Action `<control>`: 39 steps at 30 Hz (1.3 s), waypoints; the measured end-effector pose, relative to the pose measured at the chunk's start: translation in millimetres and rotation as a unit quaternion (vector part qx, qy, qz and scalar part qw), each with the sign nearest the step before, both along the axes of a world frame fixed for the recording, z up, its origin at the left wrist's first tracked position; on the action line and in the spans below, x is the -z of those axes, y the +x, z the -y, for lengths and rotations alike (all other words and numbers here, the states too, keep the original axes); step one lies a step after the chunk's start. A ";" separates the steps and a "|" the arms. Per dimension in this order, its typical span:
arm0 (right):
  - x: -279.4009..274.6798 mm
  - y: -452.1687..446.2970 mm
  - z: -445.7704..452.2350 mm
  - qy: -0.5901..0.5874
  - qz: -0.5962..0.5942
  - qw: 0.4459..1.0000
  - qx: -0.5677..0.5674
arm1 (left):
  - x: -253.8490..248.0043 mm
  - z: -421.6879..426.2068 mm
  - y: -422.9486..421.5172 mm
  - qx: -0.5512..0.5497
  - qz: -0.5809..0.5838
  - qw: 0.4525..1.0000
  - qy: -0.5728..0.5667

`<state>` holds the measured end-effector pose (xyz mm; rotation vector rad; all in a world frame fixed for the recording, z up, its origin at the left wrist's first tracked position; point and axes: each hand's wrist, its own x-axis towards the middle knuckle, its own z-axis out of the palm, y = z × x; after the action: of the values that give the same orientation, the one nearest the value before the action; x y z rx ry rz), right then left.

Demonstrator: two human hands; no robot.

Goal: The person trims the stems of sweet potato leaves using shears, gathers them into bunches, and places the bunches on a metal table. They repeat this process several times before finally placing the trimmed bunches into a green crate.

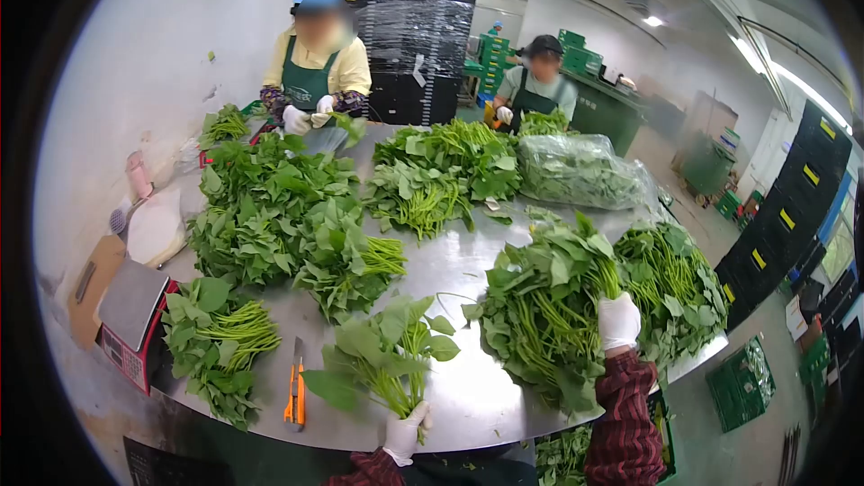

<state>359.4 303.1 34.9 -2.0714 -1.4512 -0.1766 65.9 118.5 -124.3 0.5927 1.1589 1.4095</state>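
Observation:
My left hand [405,434], in a white glove, is closed round the stems of a small bunch of leafy greens [382,355] at the table's front edge. Its leaves fan out away from me over the steel. My right hand [619,322], also gloved, is closed on green stems at the right side of a large heap of leafy greens [544,315]; the fingertips are partly hidden. Beyond that wrist lies another heap of greens [675,292]. An orange utility knife [296,391] with its blade out rests left of my left hand.
On the steel table [441,274] are more piles of greens [270,198], a plastic-wrapped bundle [585,171] and a red-sided scale [135,315]. Two people in green aprons work across the table. Black crates [783,207] are stacked at right; a green crate [740,382] is on the floor.

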 end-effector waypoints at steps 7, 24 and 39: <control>100.8 -50.8 53.1 -0.047 0.147 0.979 -0.134 | -6.4 1.3 1.7 -0.004 -0.013 1.000 -0.023; 26.3 -35.7 68.0 -0.113 0.049 0.967 -0.224 | -3.3 -2.7 0.7 -0.011 -0.011 0.999 0.029; 117.0 -36.0 80.0 -0.169 0.087 0.941 -0.279 | -5.4 -2.6 -0.6 -0.012 0.005 0.998 0.069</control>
<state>323.5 223.1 -82.1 -1.8292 -2.2472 0.1315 65.3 121.1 -119.0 0.6686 1.0701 1.5202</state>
